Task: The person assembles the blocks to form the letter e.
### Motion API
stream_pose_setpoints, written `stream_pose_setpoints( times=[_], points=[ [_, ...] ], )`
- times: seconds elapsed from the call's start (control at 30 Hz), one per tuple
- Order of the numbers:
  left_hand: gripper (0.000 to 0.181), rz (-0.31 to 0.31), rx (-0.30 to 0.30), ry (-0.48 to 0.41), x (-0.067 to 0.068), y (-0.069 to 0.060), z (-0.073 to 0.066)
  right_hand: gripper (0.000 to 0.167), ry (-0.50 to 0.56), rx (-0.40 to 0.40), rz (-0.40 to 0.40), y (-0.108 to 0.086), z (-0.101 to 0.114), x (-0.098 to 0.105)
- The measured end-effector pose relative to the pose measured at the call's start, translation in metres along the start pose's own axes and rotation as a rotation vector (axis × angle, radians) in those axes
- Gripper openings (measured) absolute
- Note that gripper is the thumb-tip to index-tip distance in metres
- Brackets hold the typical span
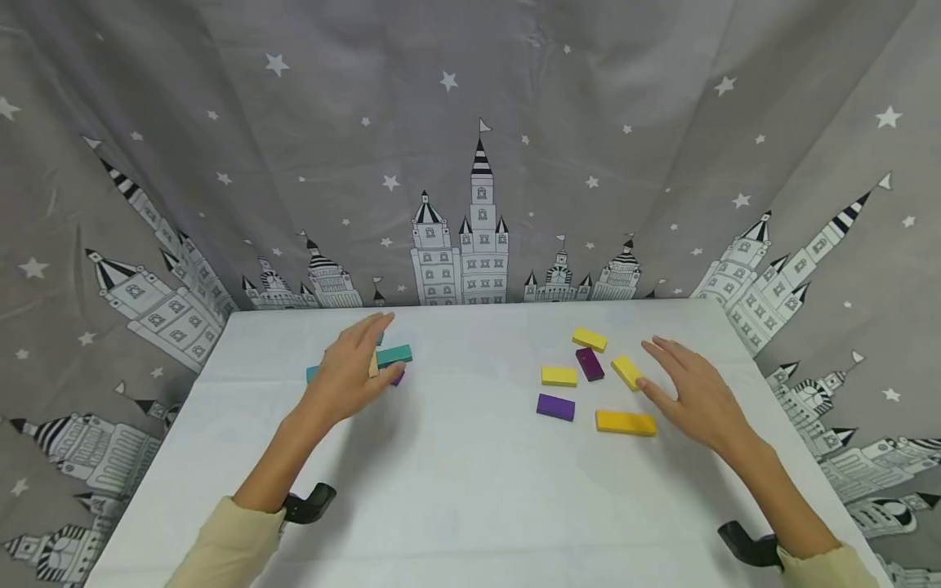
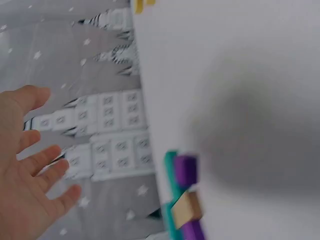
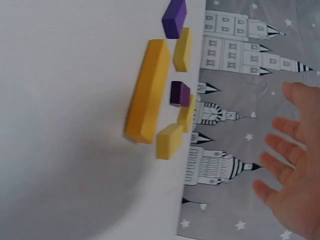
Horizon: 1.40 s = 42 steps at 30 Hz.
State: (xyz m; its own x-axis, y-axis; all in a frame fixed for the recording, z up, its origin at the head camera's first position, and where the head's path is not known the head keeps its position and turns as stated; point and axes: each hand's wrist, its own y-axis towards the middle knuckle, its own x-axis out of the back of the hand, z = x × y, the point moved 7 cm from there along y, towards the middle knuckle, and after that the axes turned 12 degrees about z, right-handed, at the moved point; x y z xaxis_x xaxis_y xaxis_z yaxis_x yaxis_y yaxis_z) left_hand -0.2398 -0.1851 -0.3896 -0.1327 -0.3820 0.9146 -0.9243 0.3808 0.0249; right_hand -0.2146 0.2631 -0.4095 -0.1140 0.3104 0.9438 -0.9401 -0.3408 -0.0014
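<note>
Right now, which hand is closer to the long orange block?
Right. The right hand is just beyond and right of the long orange block; the left hand is far to its left, near a green block.

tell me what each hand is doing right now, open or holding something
Left hand: open, holding nothing, near the teal blocks.
Right hand: open, holding nothing, near the yellow blocks.

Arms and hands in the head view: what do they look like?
Bare left hand and right hand, no gloves or rings visible. Pale beige left sleeve and right sleeve, with a curved black wrist piece jutting out by each. No cables or markings visible.
</note>
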Motion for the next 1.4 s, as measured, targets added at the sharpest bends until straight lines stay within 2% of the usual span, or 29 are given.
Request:
stream_pose_setpoints(
  times=[0.13, 0.27, 0.4, 0.5, 0.7, 0.8, 0.93, 1.1, 1.27, 1.4],
  points=[
    [0.066, 0.052, -0.046, -0.198, -0.03, 0.009, -0.008, 0.055, 0.162, -0.042, 0.06, -0.001, -0.008, -0.014],
    [0.058, 0.073, -0.135, -0.313, -0.066, 0.019, -0.024, 0.051, 0.287, -0.072, 0.096, -0.005, -0.017, -0.031],
    [0.051, 0.145, -0.244, -0.388, -0.104, 0.032, -0.044, 0.045, 0.377, -0.053, 0.12, -0.008, -0.024, -0.048],
    [0.047, 0.19, -0.281, -0.431, -0.125, 0.041, -0.057, 0.043, 0.42, -0.025, 0.124, -0.011, -0.028, -0.058],
    [0.044, 0.305, -0.283, -0.474, -0.162, 0.061, -0.081, 0.04, 0.443, -0.001, 0.137, -0.013, -0.038, -0.077],
    [0.044, 0.33, -0.269, -0.475, -0.173, 0.07, -0.091, 0.039, 0.454, -0.005, 0.158, -0.013, -0.043, -0.085],
    [0.046, 0.326, -0.253, -0.455, -0.182, 0.083, -0.101, 0.039, 0.474, -0.018, 0.176, -0.013, -0.048, -0.092],
    [0.05, 0.376, -0.234, -0.416, -0.192, 0.096, -0.109, 0.037, 0.476, -0.018, 0.177, -0.012, -0.051, -0.095],
    [0.051, 0.423, -0.264, -0.338, -0.199, 0.104, -0.122, 0.035, 0.49, -0.013, 0.183, -0.012, -0.054, -0.099],
    [0.045, 0.44, -0.284, -0.245, -0.203, 0.109, -0.126, 0.035, 0.506, -0.005, 0.185, -0.011, -0.055, -0.1]
  ],
)
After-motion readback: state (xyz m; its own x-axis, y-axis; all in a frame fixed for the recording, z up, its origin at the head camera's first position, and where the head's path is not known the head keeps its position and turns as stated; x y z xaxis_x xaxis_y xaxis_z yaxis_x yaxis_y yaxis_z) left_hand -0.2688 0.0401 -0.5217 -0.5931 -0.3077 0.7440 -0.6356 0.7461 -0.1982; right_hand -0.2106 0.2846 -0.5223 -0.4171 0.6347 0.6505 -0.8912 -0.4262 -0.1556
